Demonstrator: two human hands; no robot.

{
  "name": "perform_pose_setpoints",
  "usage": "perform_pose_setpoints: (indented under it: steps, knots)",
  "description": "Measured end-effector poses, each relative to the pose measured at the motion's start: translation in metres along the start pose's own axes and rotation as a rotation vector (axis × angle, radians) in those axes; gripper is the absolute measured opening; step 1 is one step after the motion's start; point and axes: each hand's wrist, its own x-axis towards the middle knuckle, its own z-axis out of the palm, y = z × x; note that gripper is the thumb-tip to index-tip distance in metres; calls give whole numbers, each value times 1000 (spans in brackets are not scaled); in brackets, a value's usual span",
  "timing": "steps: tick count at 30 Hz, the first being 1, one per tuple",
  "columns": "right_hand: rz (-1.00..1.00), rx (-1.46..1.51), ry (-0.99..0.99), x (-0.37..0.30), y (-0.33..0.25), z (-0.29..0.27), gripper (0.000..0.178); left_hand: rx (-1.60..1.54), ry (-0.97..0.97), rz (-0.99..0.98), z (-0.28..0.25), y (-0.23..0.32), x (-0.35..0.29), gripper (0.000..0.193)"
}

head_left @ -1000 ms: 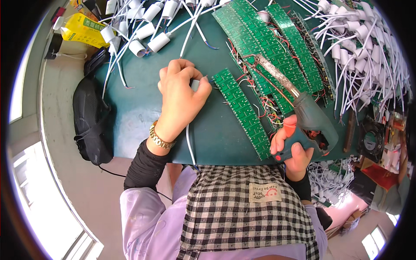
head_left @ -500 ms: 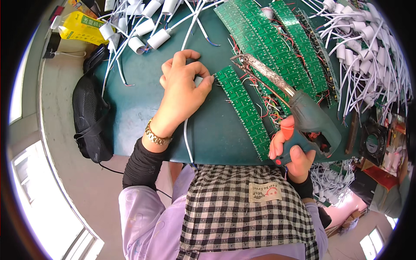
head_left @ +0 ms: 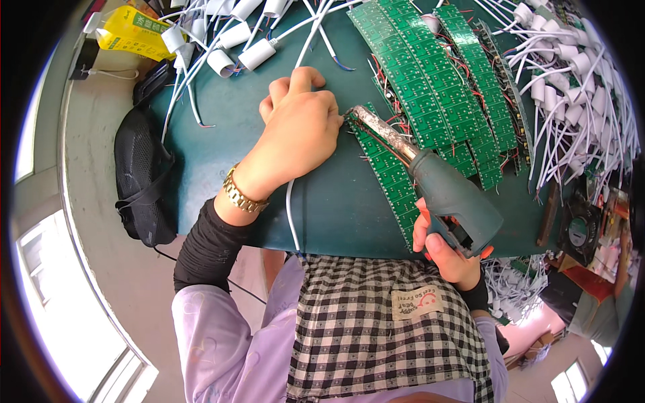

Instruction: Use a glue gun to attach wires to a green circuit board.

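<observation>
My left hand [head_left: 299, 131], with a gold watch on its wrist, rests on the dark green table [head_left: 336, 201] and pinches a white cable [head_left: 290, 211] at the top end of a long green circuit board strip [head_left: 388, 176]. My right hand [head_left: 449, 252] grips the handle of a grey-green soldering gun [head_left: 451, 195]. Its metal tip [head_left: 373, 124] points up-left and meets the strip's end right beside my left fingers. Thin red and black wires run along the strip under the tip.
More green circuit board strips [head_left: 437, 87] lie side by side behind the gun. White sockets with cables [head_left: 235, 40] are heaped at the back left and along the right [head_left: 578, 101]. A black bag [head_left: 141, 181] hangs at the table's left edge; a yellow packet [head_left: 131, 33] is far left.
The soldering gun has swung left and its tip has come down onto the strip's end beside my left fingers. My left hand stays on the cable.
</observation>
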Motion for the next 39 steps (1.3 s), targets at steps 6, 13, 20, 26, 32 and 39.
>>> perform_pose_setpoints:
  steps: [6,13,20,26,32,39]
  knots:
    - [3,297,116,-2,8,11,42,69,-26,36,1,0,4,7]
    - [78,408,60,-7,16,9,34,81,-50,66,-3,1,4,8]
    - [86,191,-4,-8,11,4,20,104,-38,77,1,2,3,9]
    - [29,278,77,2,-6,11,40,101,-38,56,3,1,2,10]
    - [-21,399,188,-4,0,11,55,44,-11,110,5,-2,5,16]
    - [-51,470,47,-1,7,6,43,41,-22,87,4,1,4,16]
